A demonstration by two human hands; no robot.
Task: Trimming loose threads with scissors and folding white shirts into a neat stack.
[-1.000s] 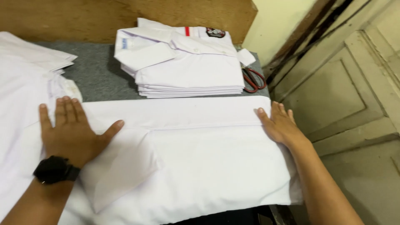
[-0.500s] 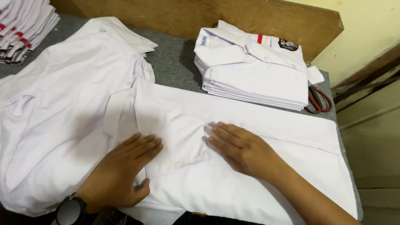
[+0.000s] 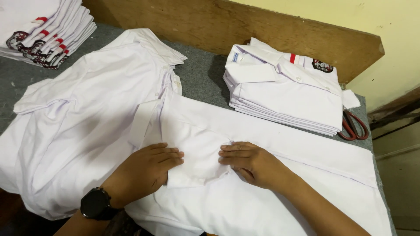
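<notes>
A white shirt [image 3: 284, 175] lies flat across the grey table, partly folded into a long band. My left hand [image 3: 146, 168], with a black watch on the wrist, presses flat on the shirt's left part by a folded sleeve [image 3: 197, 157]. My right hand [image 3: 251, 161] rests palm down just right of it, fingertips pointing left at the sleeve's edge. Both hands lie flat on the cloth a short gap apart, gripping nothing.
A heap of loose white shirts [image 3: 87, 113] covers the table's left. A neat stack of folded white shirts [image 3: 286, 94] sits at the back right, red-handled scissors [image 3: 352, 124] beside it. Another shirt stack [image 3: 43, 30] is far left. A wooden board [image 3: 245, 30] backs the table.
My view swung left. Both hands came in from the shirt's two ends to its left-middle and now lie close together on the folded sleeve.
</notes>
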